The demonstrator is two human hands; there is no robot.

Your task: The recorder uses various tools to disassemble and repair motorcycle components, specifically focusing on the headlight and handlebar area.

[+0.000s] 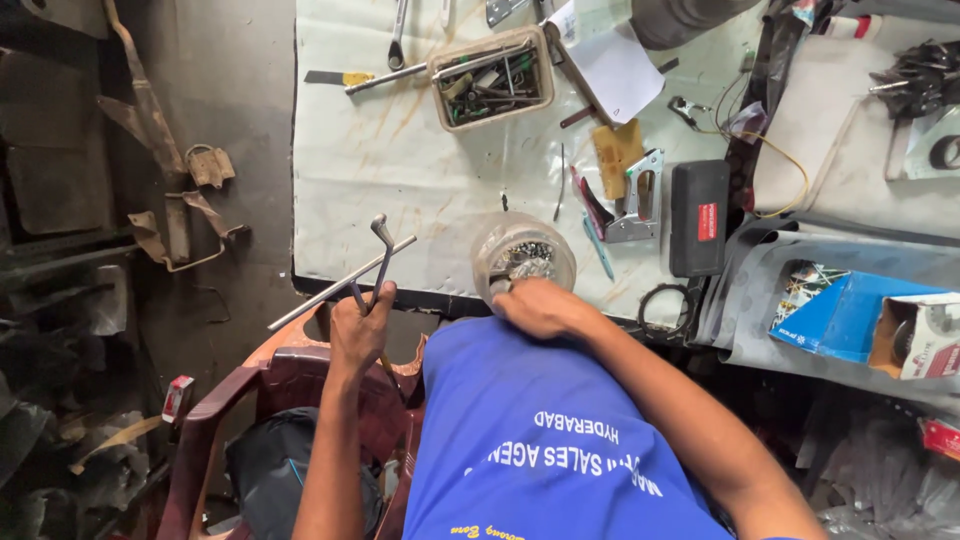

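Bottom of frame: blue shirt [545, 440] of the wearer, with a maroon plastic chair [270, 400] at lower left.

Left hand [360, 330], lower centre-left: closed in a fist around a bundle of metal tools, a bent L-shaped wrench [381, 250] and a long straight rod [340, 284] that slants up to the right. The tools stick up over the near edge of the desk [400, 170].

Right hand [540, 305], centre of frame: fingers curled down onto the near rim of a clear round container [523, 255] of small metal parts. Grip itself hidden behind the knuckles, so can't tell whether it is clamped on or just resting. Container sits at the desk's near edge, just right of the wrench.

Mid-desk, right of the container: staple gun [635, 205], black rectangular case [698, 215] with a red label, a loop of black ring [665, 305] at the edge.

Far side, upper centre: open tray [490, 78] full of screwdrivers and bits, a spanner [397, 35] beside it, white paper [615, 65] to its right.

Right edge of frame: blue cardboard box [845, 315] on grey sheeting.

Upper left: rusty metal scrap [180, 200] on the floor.
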